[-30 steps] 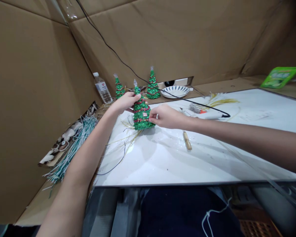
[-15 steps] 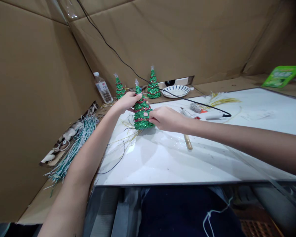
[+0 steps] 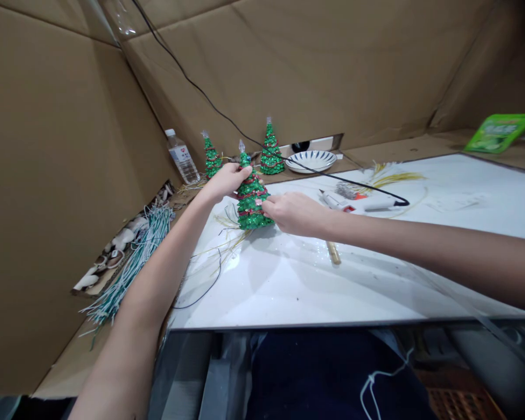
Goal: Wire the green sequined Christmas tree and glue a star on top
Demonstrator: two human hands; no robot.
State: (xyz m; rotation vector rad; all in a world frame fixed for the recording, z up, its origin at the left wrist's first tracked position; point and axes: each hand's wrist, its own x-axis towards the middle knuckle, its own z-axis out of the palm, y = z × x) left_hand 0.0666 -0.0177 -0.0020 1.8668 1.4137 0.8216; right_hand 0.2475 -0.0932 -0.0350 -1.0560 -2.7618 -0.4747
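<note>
**Steadying a tree (image 3: 250, 217), bulk built, small trim at issue**

Work looks well along. On the white desk (image 3: 332, 297), left of centre toward the back, the tree has a full green body. Rear-left tree (image 3: 212, 156) and rear-right tree (image 3: 270, 151) look comparably full. Red garland (image 3: 245, 195) circles the tree in hand; clear tip (image 3: 242, 146) in place; pink piece (image 3: 258, 202) on the near face. Judgement: main build done, at most small trim left. Back side hidden, so not certain.

Left hand (image 3: 225, 179) grasps the tree below the tip, thumb in front. Right hand (image 3: 293, 213): thumb and fingers drawn together against the lower right side; whether anything is between them, cannot tell. Tree leans slightly left; base contact unclear.

Materials, big to small. Walls (image 3: 289, 58): tan cardboard, creased at the joins. Desk: smooth, glossy, specked. Bundle (image 3: 133, 271): thin teal and white strands, left edge. Glue gun (image 3: 367, 203): white, hard, pointed nose, lying behind the right arm, black cord (image 3: 214, 105) attached. Pouch (image 3: 501, 133): shiny green. Plate (image 3: 310, 166): shallow, blue strokes round the rim. Bottle (image 3: 184, 157): clear plastic, tilted. Tree: cone, knobbly, glittering. Handle (image 3: 333, 253): pale, wood-like, partly covered by the arm. Yellow strands (image 3: 233, 244): loose, wispy, near the tree's base.
</note>
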